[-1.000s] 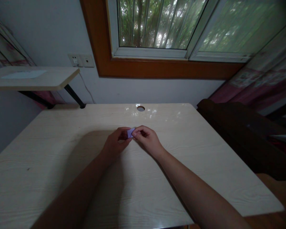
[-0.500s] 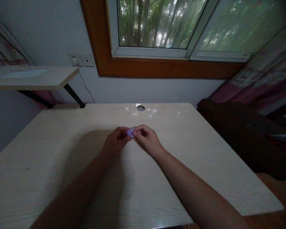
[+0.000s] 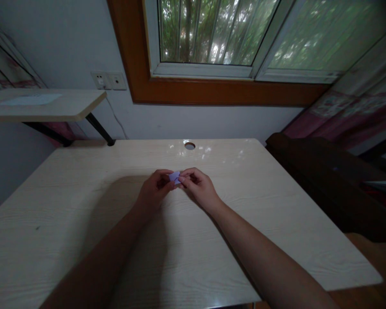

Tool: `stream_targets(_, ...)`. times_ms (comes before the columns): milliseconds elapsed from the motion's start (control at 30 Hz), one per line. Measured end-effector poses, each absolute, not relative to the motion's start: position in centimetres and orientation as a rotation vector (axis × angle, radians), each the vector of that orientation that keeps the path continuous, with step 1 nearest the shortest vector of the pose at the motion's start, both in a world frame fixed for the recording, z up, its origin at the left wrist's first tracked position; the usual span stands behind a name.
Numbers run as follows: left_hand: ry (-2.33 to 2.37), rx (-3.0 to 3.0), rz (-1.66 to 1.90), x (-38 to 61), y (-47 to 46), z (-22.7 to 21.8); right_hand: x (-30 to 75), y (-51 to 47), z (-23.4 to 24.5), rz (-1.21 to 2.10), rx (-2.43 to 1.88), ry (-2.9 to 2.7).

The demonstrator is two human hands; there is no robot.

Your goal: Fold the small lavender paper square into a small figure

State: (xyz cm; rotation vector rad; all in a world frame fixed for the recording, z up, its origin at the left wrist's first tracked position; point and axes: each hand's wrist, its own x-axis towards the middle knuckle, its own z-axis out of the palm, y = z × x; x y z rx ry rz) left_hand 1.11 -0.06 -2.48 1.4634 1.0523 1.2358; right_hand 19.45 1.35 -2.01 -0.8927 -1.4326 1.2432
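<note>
A small piece of folded purple paper (image 3: 174,176) is held between my two hands over the middle of the pale wooden desk (image 3: 193,249). My left hand (image 3: 155,187) pinches its left side between thumb and fingers. On the other side, my right hand (image 3: 200,184) grips the right edge with thumb and index finger. A dark line crosses the paper's face, perhaps a crease or an overlapping edge. The fingertips cover parts of both ends.
At the left, a raised shelf (image 3: 45,112) on black legs carries a sheet of paper (image 3: 30,99). A round cable hole (image 3: 189,146) lies near the desk's back edge. Behind are wall sockets (image 3: 109,81) and a window (image 3: 209,38). Dark furniture (image 3: 312,180) stands to the right.
My left hand has shifted slightly left, and a bit more of the purple paper shows between the hands. My right hand stays almost in place.
</note>
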Motion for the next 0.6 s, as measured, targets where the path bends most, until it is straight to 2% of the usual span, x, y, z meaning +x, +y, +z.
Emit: stream_targets(600,1.046,1.52,1.214,1.16,-0.26,-2.68,19.59,1.52,-2.25,1.166,-0.96,-1.512)
